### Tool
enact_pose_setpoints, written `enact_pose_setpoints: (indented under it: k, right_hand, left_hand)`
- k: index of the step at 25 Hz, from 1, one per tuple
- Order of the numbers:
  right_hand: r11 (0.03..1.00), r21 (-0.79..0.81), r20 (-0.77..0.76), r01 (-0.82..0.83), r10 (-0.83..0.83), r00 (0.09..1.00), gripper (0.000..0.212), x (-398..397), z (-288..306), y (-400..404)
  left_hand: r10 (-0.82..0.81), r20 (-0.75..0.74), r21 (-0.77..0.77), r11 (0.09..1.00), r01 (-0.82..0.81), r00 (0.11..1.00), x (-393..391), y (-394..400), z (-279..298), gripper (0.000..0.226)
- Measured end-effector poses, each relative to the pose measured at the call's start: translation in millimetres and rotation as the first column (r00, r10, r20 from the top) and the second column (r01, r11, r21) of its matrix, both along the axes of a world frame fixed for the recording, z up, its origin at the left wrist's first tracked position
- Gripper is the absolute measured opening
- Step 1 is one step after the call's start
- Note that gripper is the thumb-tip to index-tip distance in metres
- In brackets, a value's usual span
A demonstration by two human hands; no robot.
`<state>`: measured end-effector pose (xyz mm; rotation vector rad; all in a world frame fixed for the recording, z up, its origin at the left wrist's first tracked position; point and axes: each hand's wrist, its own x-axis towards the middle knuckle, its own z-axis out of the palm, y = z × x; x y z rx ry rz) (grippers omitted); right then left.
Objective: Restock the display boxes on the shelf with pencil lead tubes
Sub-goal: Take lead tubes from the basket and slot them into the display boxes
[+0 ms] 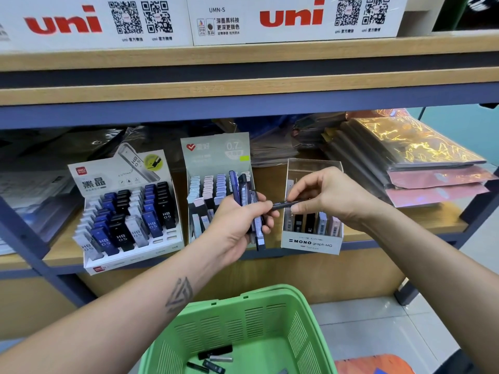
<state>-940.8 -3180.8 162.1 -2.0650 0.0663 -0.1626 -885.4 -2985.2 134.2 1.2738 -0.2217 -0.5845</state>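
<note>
Left grip (237, 220) round a tube bundle (249, 201), right grip (324, 195) pinching one dark tube (283, 205).

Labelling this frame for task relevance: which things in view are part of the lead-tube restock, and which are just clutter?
In play:
- left hand gripping a bundle of tubes
- right hand pinching a dark tube
- MONO box
- 0.7 box
- HB 0.5 box
- green basket with spare tubes

Lying about:
- foil packs
- uni cartons
</note>
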Motion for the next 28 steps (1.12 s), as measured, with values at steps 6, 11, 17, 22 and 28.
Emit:
enact_pose_setpoints:
  k: [6, 11, 17, 22, 28]
  right_hand:
    - [0.996, 0.082, 0.008, -0.020, 0.019, 1.000, 0.031, 0.1, 0.4, -6.3]
    - [0.989, 0.122, 0.098, -0.078, 0.066, 0.993, 0.023, -3.4, 4.6, -12.6]
    - [0.986, 0.075, 0.176, -0.146, 0.131, 0.976, 0.026, -6.7, 13.0, -12.9]
    - [0.990, 0.105, 0.253, 0.094, -0.118, 0.960, 0.025, 0.5, 17.3, -21.8]
    - [0.898, -0.021, 0.328, 0.439, -0.408, 0.852, 0.016, 21.1, 27.5, -44.5]
  left_hand:
    - [0.027, 0.066, 0.042, 0.999, -0.030, 0.997, -1.8, -1.1, -2.4, 0.027]
    - [0.002, -0.043, -0.021, 1.000, -0.003, 0.999, -0.3, -3.0, -0.7, 0.024]
    - [-0.034, -0.159, -0.155, 0.988, 0.009, 0.987, 2.4, -8.2, 6.9, 0.021]
    - [-0.047, -0.126, -0.117, 0.993, 0.032, 0.991, 1.4, -10.4, 5.9, 0.021]
    - [-0.049, -0.085, -0.091, 0.995, 0.042, 0.995, 1.3, -11.3, 7.7, 0.022]
